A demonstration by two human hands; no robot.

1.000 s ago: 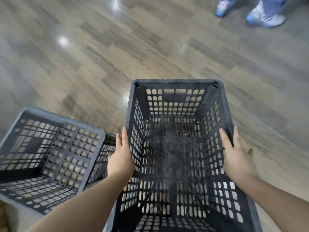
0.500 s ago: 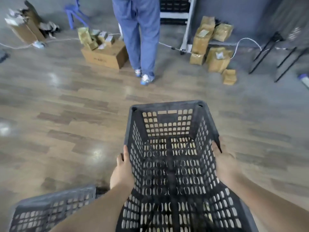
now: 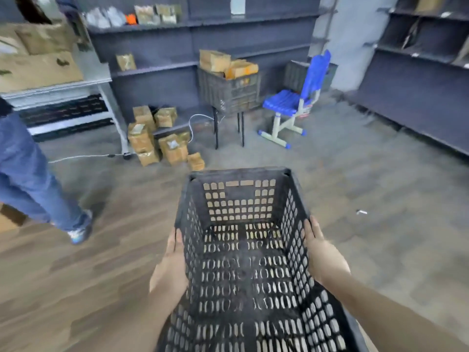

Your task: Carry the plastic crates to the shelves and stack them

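Observation:
I carry an empty dark grey plastic crate (image 3: 243, 262) with perforated walls in front of me, above the floor. My left hand (image 3: 171, 268) lies flat against its left outer wall, fingers straight and pointing forward. My right hand (image 3: 322, 255) presses flat on the right wall near the rim in the same way. Dark shelves (image 3: 193, 26) line the far wall, and more dark shelves (image 3: 418, 72) run along the right side.
Another dark crate (image 3: 228, 90) filled with cardboard boxes stands on a black-legged stand ahead. A blue chair (image 3: 291, 102) is to its right. Cardboard boxes (image 3: 157, 143) and a white cable (image 3: 81, 156) lie on the floor. A person in jeans (image 3: 30, 179) walks at the left.
The view has lifted and turned from the floor towards the shelves. The second crate at my lower left has dropped out of view. The person has shifted to the left. My hands keep their places.

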